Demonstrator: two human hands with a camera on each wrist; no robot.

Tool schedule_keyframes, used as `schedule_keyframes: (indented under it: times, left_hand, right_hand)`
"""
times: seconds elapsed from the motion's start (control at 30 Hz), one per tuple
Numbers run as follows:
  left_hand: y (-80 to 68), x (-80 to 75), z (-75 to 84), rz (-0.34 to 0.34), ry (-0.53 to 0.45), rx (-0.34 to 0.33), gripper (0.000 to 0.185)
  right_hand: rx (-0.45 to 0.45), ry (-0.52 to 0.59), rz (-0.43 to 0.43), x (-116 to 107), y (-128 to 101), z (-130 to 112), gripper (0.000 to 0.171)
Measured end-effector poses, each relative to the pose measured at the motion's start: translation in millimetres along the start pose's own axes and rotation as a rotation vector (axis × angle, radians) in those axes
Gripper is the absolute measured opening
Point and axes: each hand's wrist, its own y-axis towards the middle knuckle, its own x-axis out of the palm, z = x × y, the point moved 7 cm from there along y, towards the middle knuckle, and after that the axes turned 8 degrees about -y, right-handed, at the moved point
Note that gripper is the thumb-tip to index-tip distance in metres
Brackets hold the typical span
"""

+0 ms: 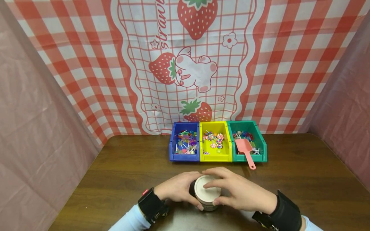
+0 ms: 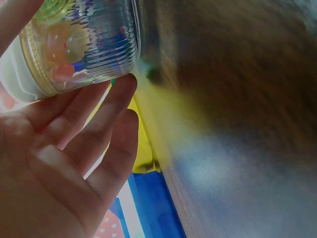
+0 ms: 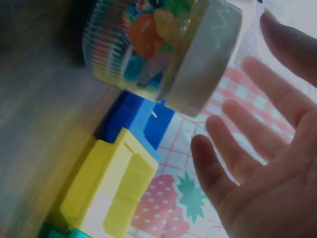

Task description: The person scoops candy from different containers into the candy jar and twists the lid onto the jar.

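Nearest you, your left hand cups the side of the jar with curved fingers. It stands near the table's front edge, long axis vertical, white lid upward. Your right hand lies over the lid, fingers spread nearly straight.

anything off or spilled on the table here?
Nothing spilled. Only oddity: the pink scoop lies in the green bin with its handle poking over the front lip. Both hands surround the lidded jar.
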Motion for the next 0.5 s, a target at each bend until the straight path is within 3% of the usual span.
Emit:
schedule_keyframes:
  times: [0.27,0.5]
  left_hand:
    - [-0.4,0.9,-0.6,0.005,-0.003,-0.004,0.068]
    - [-0.1,0.6,-2.2,0.008,-0.025,-0.017,0.068]
  right_hand:
    - [-0.002,0.016,-0.098,10,1,1,0.037]
    - [0.050,-0.002,-0.081,12,2,3,0.037]
